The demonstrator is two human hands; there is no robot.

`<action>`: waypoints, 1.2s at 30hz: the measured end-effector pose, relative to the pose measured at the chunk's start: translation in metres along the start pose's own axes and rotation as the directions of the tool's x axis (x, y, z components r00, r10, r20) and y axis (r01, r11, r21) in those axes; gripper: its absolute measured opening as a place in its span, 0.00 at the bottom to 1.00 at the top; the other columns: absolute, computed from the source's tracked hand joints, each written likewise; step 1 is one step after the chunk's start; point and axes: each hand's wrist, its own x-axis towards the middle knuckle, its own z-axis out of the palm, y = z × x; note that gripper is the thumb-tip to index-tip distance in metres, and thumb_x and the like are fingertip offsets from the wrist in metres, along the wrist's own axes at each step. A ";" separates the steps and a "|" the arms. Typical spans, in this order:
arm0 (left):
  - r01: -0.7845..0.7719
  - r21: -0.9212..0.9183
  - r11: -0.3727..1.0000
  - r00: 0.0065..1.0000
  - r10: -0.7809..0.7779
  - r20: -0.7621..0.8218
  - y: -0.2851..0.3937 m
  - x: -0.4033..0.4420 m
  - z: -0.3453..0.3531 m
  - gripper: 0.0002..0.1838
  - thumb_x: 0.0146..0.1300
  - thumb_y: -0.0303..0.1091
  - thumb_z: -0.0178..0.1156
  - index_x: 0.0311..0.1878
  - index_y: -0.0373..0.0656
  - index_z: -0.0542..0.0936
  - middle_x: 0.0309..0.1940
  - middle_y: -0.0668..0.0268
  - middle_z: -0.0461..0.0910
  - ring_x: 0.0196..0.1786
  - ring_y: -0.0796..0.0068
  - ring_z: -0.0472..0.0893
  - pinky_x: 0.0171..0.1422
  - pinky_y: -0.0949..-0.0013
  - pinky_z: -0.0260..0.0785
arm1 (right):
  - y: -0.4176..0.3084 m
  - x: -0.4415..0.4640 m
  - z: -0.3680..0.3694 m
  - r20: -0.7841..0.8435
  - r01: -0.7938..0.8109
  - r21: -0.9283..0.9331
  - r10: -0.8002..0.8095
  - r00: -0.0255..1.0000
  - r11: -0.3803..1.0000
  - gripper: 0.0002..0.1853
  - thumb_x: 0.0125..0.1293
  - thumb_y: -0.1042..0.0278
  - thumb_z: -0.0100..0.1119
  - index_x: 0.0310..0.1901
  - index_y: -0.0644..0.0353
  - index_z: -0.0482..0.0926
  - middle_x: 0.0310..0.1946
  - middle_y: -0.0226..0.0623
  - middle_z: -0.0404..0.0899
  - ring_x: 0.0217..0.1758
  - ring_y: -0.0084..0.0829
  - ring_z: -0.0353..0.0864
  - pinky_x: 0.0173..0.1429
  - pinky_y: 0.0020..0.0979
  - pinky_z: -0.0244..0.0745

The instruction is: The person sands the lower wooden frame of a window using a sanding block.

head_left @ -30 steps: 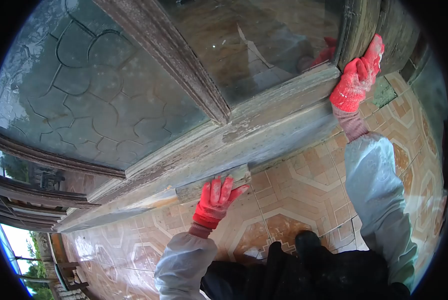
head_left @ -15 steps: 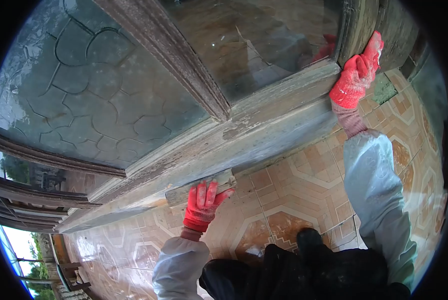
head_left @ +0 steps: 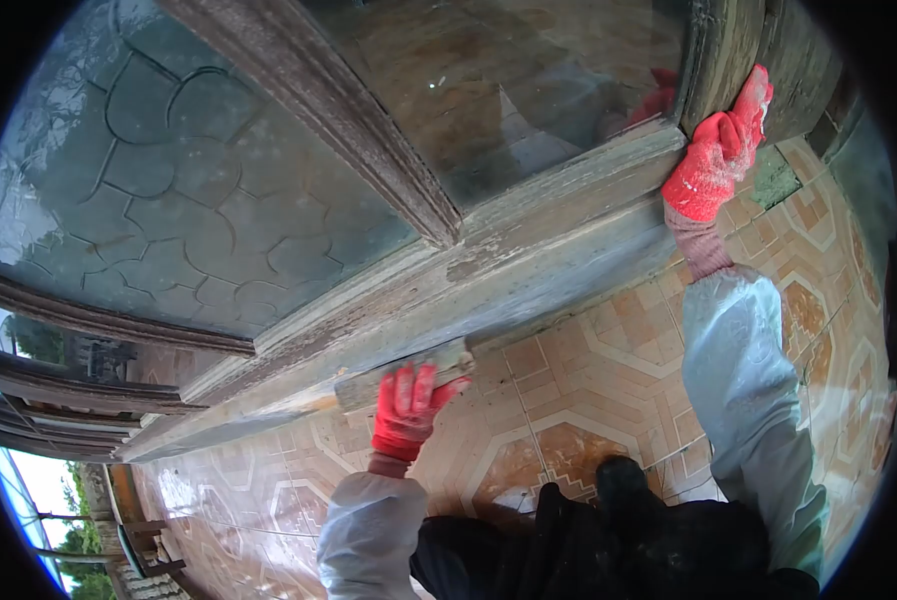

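Observation:
My left hand [head_left: 408, 408], in a red glove, has its fingers laid over a short, rough block of wood [head_left: 363, 390] and its thumb spread toward the block's right end. The block sits against the low grey sill [head_left: 558, 283] under the window frame, just above the floor. At the upper right, my right hand [head_left: 716, 150], in a red glove dusted with white, rests against the weathered wooden post [head_left: 723, 75] at the frame's corner. Its visible fingers are stretched out along the wood; the palm side is hidden.
A long wooden bottom rail [head_left: 528, 222] with worn paint runs below patterned glass [head_left: 168, 200] and a clear, reflecting pane [head_left: 528, 80]. Patterned tiles [head_left: 578, 400] cover the floor. One dark shoe [head_left: 620, 480] shows near the bottom. A greenish patch [head_left: 774, 178] lies by the post.
My left hand and the wooden block have shifted very slightly to the right in the view. My right hand stays against the post.

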 end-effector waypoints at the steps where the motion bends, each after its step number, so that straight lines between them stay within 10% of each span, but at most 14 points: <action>1: -0.002 -0.002 1.000 1.000 0.003 0.017 0.002 0.007 -0.008 0.37 0.52 0.55 0.71 0.64 0.58 0.71 0.55 0.64 0.71 0.51 0.60 0.75 0.46 0.56 0.72 | 0.005 -0.003 -0.004 0.007 -0.014 -0.008 0.014 1.000 1.000 0.14 0.56 0.84 0.51 0.44 0.66 0.79 0.53 0.51 0.78 0.54 0.48 0.72 0.62 0.32 0.62; 3: -0.186 0.161 0.969 0.979 0.169 0.115 0.014 0.045 -0.025 0.31 0.61 0.52 0.63 0.69 0.71 0.69 0.55 0.65 0.69 0.50 0.62 0.75 0.47 0.56 0.73 | 0.020 -0.008 -0.010 0.115 -0.101 -0.040 0.105 0.988 0.994 0.16 0.55 0.84 0.51 0.46 0.66 0.79 0.53 0.49 0.78 0.52 0.47 0.73 0.61 0.33 0.63; 8: -0.228 0.314 0.922 0.974 0.220 0.060 0.130 0.140 0.050 0.33 0.71 0.39 0.49 0.77 0.69 0.54 0.72 0.60 0.61 0.70 0.54 0.65 0.71 0.50 0.61 | 0.025 -0.005 -0.008 0.136 0.046 -0.092 -0.033 0.990 0.995 0.26 0.52 0.83 0.52 0.56 0.61 0.77 0.52 0.46 0.78 0.45 0.46 0.74 0.55 0.35 0.66; 10: -0.260 0.350 0.900 0.965 0.236 0.110 0.124 0.121 0.049 0.33 0.71 0.37 0.48 0.77 0.70 0.54 0.72 0.60 0.60 0.70 0.54 0.65 0.71 0.49 0.61 | -0.001 0.002 -0.013 0.086 0.082 -0.243 -0.063 0.994 0.967 0.30 0.50 0.83 0.51 0.59 0.55 0.77 0.54 0.46 0.79 0.39 0.43 0.75 0.47 0.35 0.70; 12: -0.287 0.333 0.898 0.957 0.254 0.141 0.087 0.087 0.031 0.33 0.70 0.38 0.53 0.76 0.67 0.57 0.68 0.60 0.64 0.64 0.55 0.70 0.63 0.48 0.66 | -0.019 -0.023 -0.063 0.381 0.133 -0.288 -0.014 0.924 0.948 0.32 0.52 0.82 0.53 0.62 0.51 0.74 0.57 0.45 0.78 0.31 0.39 0.76 0.38 0.36 0.72; 15: 0.018 -0.011 1.000 0.982 -0.016 0.188 0.014 0.025 -0.022 0.36 0.58 0.50 0.66 0.70 0.59 0.67 0.54 0.65 0.71 0.53 0.57 0.74 0.53 0.51 0.72 | -0.030 -0.100 -0.136 0.932 -0.306 0.022 0.091 0.350 0.952 0.24 0.64 0.63 0.54 0.63 0.50 0.70 0.49 0.42 0.81 0.20 0.31 0.74 0.27 0.38 0.71; 17: -0.054 0.206 0.977 0.995 0.036 0.091 -0.016 0.000 -0.038 0.34 0.54 0.57 0.69 0.54 0.40 0.72 0.53 0.63 0.71 0.51 0.58 0.75 0.52 0.49 0.70 | -0.064 -0.099 -0.134 0.990 0.009 0.093 -0.094 0.107 0.996 0.24 0.66 0.60 0.52 0.64 0.49 0.70 0.44 0.40 0.83 0.21 0.30 0.74 0.28 0.38 0.72; 20: -0.047 0.220 0.974 0.995 0.027 0.095 -0.016 0.009 -0.043 0.27 0.62 0.53 0.63 0.64 0.69 0.70 0.59 0.58 0.67 0.57 0.53 0.70 0.58 0.45 0.66 | -0.064 -0.140 -0.124 0.984 0.242 0.164 -0.177 0.033 0.956 0.27 0.66 0.61 0.54 0.67 0.46 0.66 0.30 0.31 0.82 0.23 0.33 0.77 0.30 0.36 0.75; 22: 0.056 0.195 0.979 0.998 -0.057 0.000 -0.007 0.008 -0.031 0.27 0.63 0.49 0.63 0.65 0.73 0.69 0.59 0.57 0.67 0.57 0.52 0.70 0.59 0.45 0.66 | -0.058 -0.149 -0.121 0.990 -0.333 -0.082 0.037 -0.139 0.939 0.15 0.70 0.54 0.53 0.49 0.53 0.80 0.25 0.32 0.81 0.28 0.30 0.81 0.30 0.33 0.73; 26: 0.126 0.124 0.984 0.992 -0.124 -0.021 -0.003 -0.001 -0.023 0.27 0.63 0.46 0.63 0.65 0.74 0.69 0.59 0.56 0.68 0.58 0.52 0.70 0.60 0.44 0.65 | -0.040 -0.162 -0.134 0.997 0.142 0.074 -0.074 -0.011 0.987 0.19 0.72 0.49 0.50 0.39 0.53 0.84 0.22 0.32 0.82 0.28 0.30 0.82 0.32 0.32 0.74; 29: 0.049 0.206 0.977 0.999 -0.044 -0.027 -0.003 0.027 -0.045 0.27 0.62 0.47 0.64 0.64 0.73 0.69 0.59 0.56 0.68 0.58 0.51 0.70 0.60 0.44 0.65 | -0.069 -0.122 -0.111 0.941 -0.223 -0.264 0.199 -0.274 0.938 0.20 0.73 0.48 0.49 0.33 0.53 0.85 0.21 0.34 0.81 0.29 0.32 0.82 0.34 0.32 0.75; 32: 0.074 0.186 0.980 0.991 -0.052 -0.121 0.004 0.047 -0.038 0.25 0.59 0.45 0.67 0.60 0.72 0.73 0.60 0.58 0.68 0.58 0.53 0.70 0.58 0.45 0.66 | -0.049 -0.161 -0.125 0.998 -0.255 0.042 -0.028 0.056 0.966 0.19 0.73 0.49 0.49 0.35 0.52 0.85 0.20 0.35 0.80 0.28 0.32 0.82 0.35 0.34 0.76; 36: 0.012 0.052 0.999 1.000 -0.012 -0.014 0.043 0.047 0.010 0.26 0.59 0.46 0.66 0.61 0.65 0.73 0.61 0.64 0.68 0.59 0.55 0.69 0.59 0.46 0.66 | -0.050 -0.149 -0.138 0.991 -0.137 -0.077 0.061 -0.121 0.987 0.16 0.67 0.58 0.55 0.55 0.47 0.74 0.24 0.32 0.82 0.29 0.33 0.82 0.34 0.36 0.76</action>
